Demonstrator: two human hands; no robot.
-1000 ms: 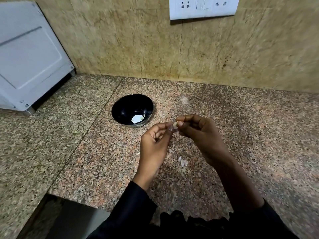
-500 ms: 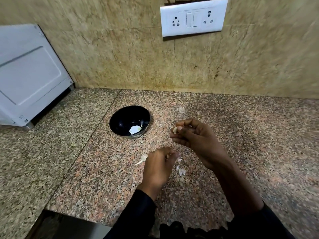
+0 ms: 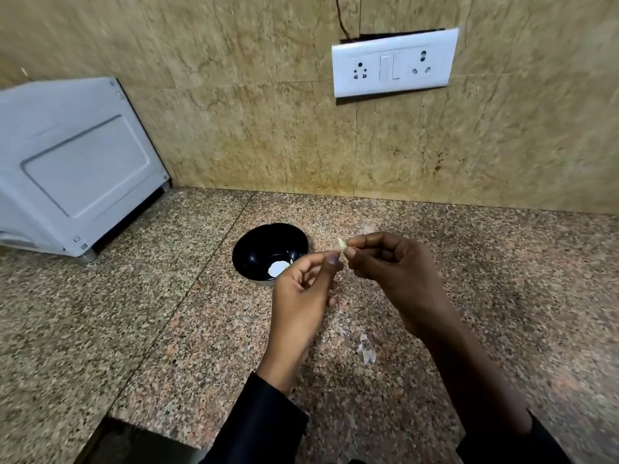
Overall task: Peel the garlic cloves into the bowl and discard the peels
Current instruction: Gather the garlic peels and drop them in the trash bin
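My right hand (image 3: 395,272) pinches a small pale garlic clove (image 3: 341,244) between thumb and fingertips, held above the counter just right of the black bowl (image 3: 254,244). My left hand (image 3: 301,289) is raised beside it, its thumb and forefinger tips meeting the clove from the left. One white peeled clove (image 3: 277,267) lies inside the bowl, partly hidden by my left hand. A few thin peel scraps (image 3: 366,353) lie on the granite counter (image 3: 167,329) below my hands.
A white appliance (image 3: 73,169) stands at the back left on the counter. A white socket plate (image 3: 395,61) is on the tiled wall behind. The counter's front edge drops off at the lower left (image 3: 110,420).
My left hand dropped to the counter half a second ago, let a peel go, then rose back up to the clove. The right hand kept its hold on the clove.
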